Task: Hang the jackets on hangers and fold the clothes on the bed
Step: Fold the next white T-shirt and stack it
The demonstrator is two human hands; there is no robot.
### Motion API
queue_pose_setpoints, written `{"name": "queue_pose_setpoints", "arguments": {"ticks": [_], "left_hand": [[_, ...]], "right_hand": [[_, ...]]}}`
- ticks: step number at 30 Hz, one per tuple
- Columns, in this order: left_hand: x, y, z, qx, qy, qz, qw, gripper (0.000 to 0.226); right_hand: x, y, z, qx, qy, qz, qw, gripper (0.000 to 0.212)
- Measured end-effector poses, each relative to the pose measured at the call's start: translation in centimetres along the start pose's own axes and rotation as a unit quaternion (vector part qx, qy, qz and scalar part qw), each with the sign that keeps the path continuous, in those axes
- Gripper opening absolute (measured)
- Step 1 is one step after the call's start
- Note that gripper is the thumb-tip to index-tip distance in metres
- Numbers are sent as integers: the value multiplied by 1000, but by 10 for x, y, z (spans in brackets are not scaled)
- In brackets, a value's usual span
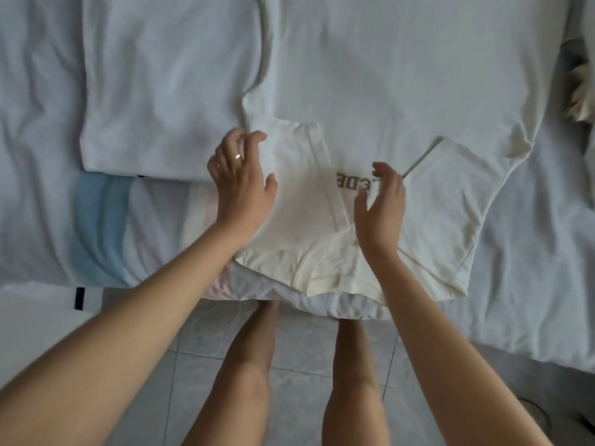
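Looks light and limp, best pinched at the unfolded sleeve [450, 207] of the cream T-shirt [370, 101], left hand [241, 181] and right hand [383, 207] loose-fingered above it, gripping nothing.

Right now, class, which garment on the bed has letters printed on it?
The cream shirt spread in the middle: brown letters show beside the right hand. The folded white garment to its left is plain.

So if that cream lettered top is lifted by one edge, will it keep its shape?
Probably not: the cream top looks thin and floppy, its folded sleeve lying creased and flat. It likely drags rather than slides on the rumpled bed sheet.
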State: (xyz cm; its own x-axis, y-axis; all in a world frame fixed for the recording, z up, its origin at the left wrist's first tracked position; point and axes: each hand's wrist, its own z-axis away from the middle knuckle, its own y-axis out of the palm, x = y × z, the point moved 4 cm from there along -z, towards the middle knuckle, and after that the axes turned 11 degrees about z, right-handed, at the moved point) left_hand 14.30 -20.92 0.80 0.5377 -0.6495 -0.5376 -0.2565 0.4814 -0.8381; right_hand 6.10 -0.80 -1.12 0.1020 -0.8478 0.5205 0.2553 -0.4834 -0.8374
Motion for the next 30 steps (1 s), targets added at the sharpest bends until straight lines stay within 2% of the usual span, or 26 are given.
{"name": "queue_pose_setpoints", "arguments": {"ticks": [2, 4, 6, 8, 13, 16, 18, 20, 22, 24, 27, 28, 30], "left_hand": [[12, 10, 51, -5, -126, 75, 989, 56], [28, 20, 93, 11, -237, 155, 959, 55], [45, 21, 114, 14, -304, 192, 933, 48], [52, 17, 120, 30, -316, 179, 931, 36], [52, 11, 105, 85, -291, 179, 936, 21], [49, 11, 100, 78, -281, 171, 941, 23], [41, 2, 103, 30, -282, 223, 933, 36], [20, -13, 109, 15, -227, 262, 938, 43], [-3, -27, 114, 54, -141, 223, 963, 39], [-15, -34, 113, 112, -93, 176, 973, 33], [-37, -63, 105, 177, -118, 175, 961, 29], [-42, -72, 101, 201, -130, 170, 956, 35], [-51, -87, 96, 272, -146, 134, 942, 63]], "right_hand": [[-35, -19, 34, -62, 83, 70, 992, 47], [-85, -40, 62, -79, 226, 86, 967, 55], [-126, -60, 74, -49, 356, 67, 931, 63], [-152, -76, 75, 6, 382, 53, 923, 58], [-181, -85, 59, 117, 317, 55, 940, 30], [-178, -90, 54, 109, 312, 15, 944, 19], [-168, -101, 54, 69, 285, 1, 956, 30], [-155, -119, 59, 65, 237, 8, 969, 49], [-142, -137, 61, 108, 143, 83, 980, 52], [-135, -153, 57, 143, 59, 165, 974, 44], [-119, -195, 45, 177, 21, 190, 965, 35], [-114, -208, 40, 188, 19, 193, 963, 34], [-107, -224, 30, 225, 20, 176, 958, 31]]}}
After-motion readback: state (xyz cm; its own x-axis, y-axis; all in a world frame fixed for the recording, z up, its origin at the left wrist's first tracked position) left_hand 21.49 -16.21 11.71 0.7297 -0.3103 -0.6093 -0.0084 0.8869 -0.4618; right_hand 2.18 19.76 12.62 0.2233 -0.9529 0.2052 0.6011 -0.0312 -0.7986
